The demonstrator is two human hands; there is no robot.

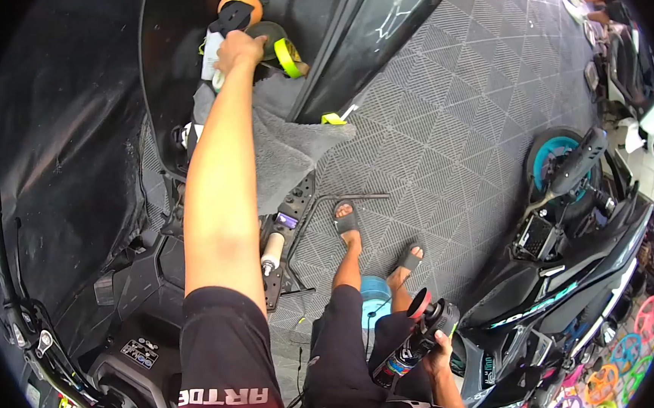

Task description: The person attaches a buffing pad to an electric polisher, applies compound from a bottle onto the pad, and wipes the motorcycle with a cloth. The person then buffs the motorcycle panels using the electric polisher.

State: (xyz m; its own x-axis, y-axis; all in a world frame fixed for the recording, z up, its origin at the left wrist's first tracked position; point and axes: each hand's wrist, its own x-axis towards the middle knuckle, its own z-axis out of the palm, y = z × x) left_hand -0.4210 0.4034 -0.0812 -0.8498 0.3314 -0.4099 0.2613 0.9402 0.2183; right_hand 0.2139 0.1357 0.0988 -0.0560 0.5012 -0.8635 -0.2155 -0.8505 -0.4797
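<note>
My left hand point(239, 49) reaches far forward, its fingers curled down among things on a grey towel point(285, 146). Beside its knuckles is a white bottle-like object point(212, 56); a black part point(234, 17) and an orange round pad point(247, 5) lie just beyond. To its right is a dark round piece with a neon-yellow band point(286, 57). What the fingers hold is hidden. Low at my right side, my right hand point(440, 354) is wrapped round a black hand-held polisher point(406, 356) with a red pad point(419, 304) pointing up.
The towel lies over a seatless motorbike frame point(288, 241), next to a glossy black panel point(375, 26). Handlebars point(16, 309) stand at left. A blue bucket point(375, 291) sits between my feet. Another black scooter point(546, 302) is parked at right on the grey tiled floor point(444, 150).
</note>
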